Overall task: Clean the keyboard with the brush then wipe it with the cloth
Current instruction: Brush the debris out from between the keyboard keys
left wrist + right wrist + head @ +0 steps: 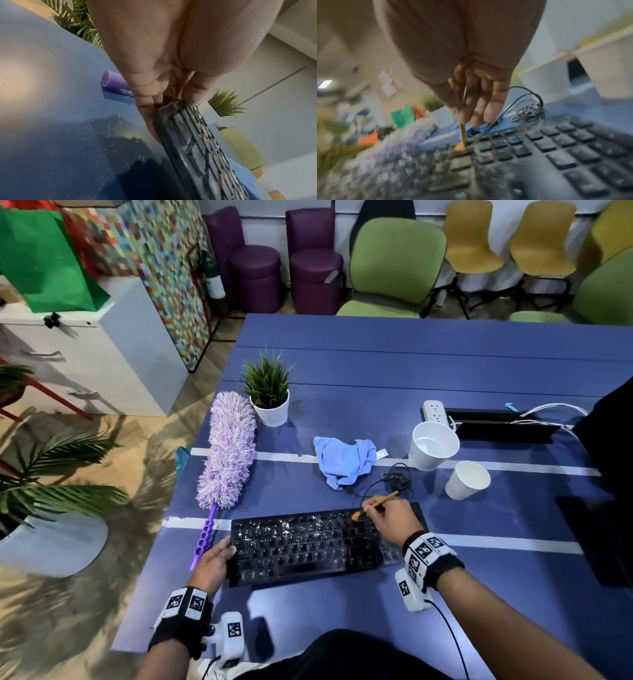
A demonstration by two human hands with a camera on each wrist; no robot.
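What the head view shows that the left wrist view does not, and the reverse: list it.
Only the head view shows the right hand pinching the thin wooden brush, the two white paper cups, and the white crumbs on the upper key rows. Only the left wrist view shows white specks scattered on the blue table. Both show the left hand gripping the black keyboard at its left end, the purple duster handle, and the crumpled light-blue cloth.

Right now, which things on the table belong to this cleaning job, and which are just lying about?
In use: keyboard, brush, cloth.
Lying about: purple duster, potted plant, two paper cups, power strip, coiled cable.
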